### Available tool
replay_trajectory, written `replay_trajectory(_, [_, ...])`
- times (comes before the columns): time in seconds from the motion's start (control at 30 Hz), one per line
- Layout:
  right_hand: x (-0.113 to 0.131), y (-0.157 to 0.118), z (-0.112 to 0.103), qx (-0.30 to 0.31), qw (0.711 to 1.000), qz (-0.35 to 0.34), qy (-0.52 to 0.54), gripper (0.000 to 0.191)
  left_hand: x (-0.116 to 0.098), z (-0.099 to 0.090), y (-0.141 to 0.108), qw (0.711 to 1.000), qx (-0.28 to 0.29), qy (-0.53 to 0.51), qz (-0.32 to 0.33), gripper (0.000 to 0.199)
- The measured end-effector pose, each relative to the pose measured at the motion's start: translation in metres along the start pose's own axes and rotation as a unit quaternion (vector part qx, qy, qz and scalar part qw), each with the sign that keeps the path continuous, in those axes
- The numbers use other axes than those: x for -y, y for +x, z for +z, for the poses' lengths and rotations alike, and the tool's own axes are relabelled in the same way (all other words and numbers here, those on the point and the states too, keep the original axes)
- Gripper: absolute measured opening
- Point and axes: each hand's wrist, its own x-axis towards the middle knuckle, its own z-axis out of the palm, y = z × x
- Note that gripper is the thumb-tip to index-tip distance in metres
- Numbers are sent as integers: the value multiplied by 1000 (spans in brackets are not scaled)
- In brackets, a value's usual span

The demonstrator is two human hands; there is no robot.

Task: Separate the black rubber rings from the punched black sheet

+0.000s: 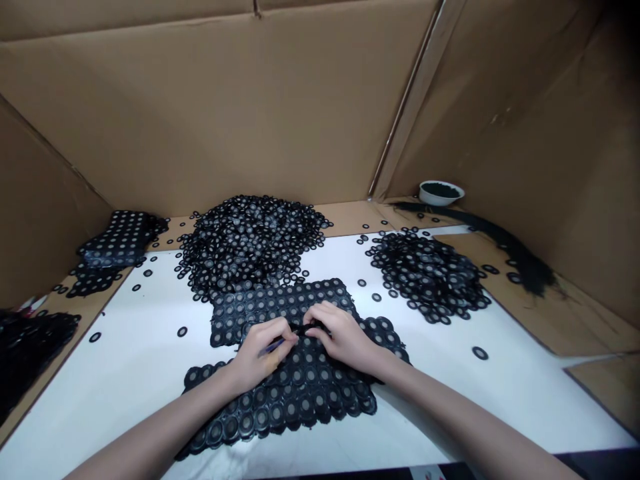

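A black rubber sheet of joined rings lies on the white table in front of me, over another such sheet. My left hand rests on the sheet, fingers closed around a thin blue tool whose tip points toward the middle. My right hand pinches a black piece of the sheet between thumb and fingers, just right of the tool tip. The two hands nearly touch.
A large pile of loose black rings sits behind the sheets, a smaller pile to the right. Stacked sheets lie far left, more black material at the left edge. A white bowl stands back right. Cardboard walls surround the table.
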Motion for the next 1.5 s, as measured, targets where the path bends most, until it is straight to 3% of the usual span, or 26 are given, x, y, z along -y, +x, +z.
replay_trajectory(0.33, [2, 0, 2, 20, 1000, -8, -20, 20, -8, 0, 3, 996, 55, 63, 20, 27])
replay_trajectory(0.57, [2, 2, 3, 32, 999, -14, -6, 27, -5, 3, 6, 993, 77, 78, 36, 23])
replay_trajectory(1.13, [7, 0, -8, 29, 999, -8, 40, 8, -6, 2, 1, 999, 33, 27, 5, 20])
replay_trajectory(1.5, [5, -1, -10, 59, 998, -12, -8, 22, -10, -1, -1, 1000, 2, 9, 27, 17])
